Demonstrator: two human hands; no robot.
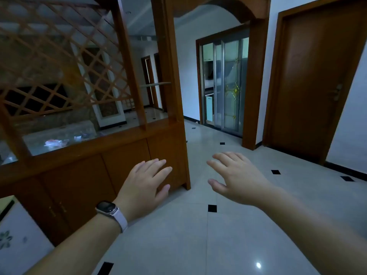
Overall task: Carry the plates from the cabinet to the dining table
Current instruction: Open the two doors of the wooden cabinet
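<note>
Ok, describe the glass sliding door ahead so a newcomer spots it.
Look past the brown wooden room divider, through its arch, to the white wall. The silver-framed sliding glass door stands there; unlike the solid brown wooden door on the right, its panes carry gold patterning.

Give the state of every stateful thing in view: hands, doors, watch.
left hand: open, holding nothing
right hand: open, holding nothing
partition cabinet doors: closed
wooden door: closed
sliding glass door: seems partly open
watch: on left wrist, screen dark
</note>
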